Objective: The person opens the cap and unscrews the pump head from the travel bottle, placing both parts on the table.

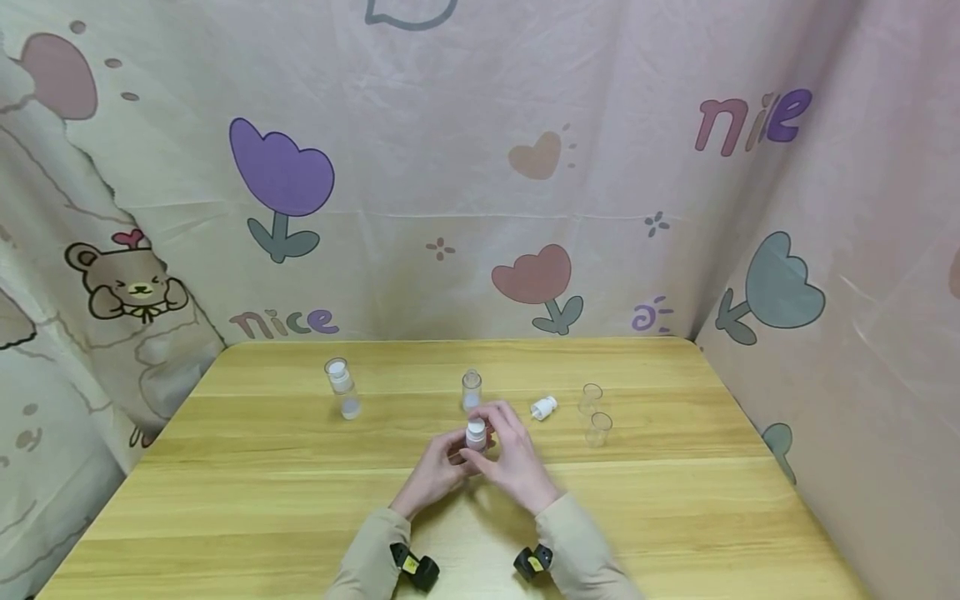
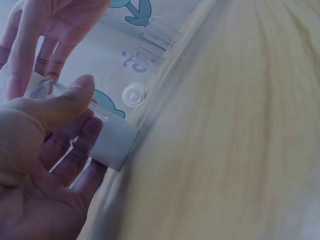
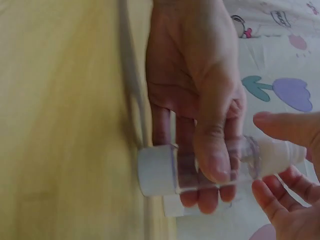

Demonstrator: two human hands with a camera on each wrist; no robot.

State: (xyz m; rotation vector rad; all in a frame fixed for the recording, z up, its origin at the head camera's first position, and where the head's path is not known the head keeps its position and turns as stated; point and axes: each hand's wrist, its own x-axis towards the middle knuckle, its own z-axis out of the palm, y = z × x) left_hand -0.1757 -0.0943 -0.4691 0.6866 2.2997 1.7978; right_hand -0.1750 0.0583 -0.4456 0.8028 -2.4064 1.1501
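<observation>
My left hand holds a small clear bottle with a white base, its thumb on one side and its fingers round the other. The bottle stands upright at the middle of the table, topped by a white pump head. Around that top, my right hand is loosely spread. In the right wrist view a gap shows between its thumb and the pump head, while its other fingertips lie right at the collar. One right finger overlaps the pump head in the left wrist view.
Just behind the hands stands another clear bottle without a pump. A loose white pump head lies to its right, near two clear caps. At the back left stands a bottle with pump and cap. A printed curtain hangs behind the table.
</observation>
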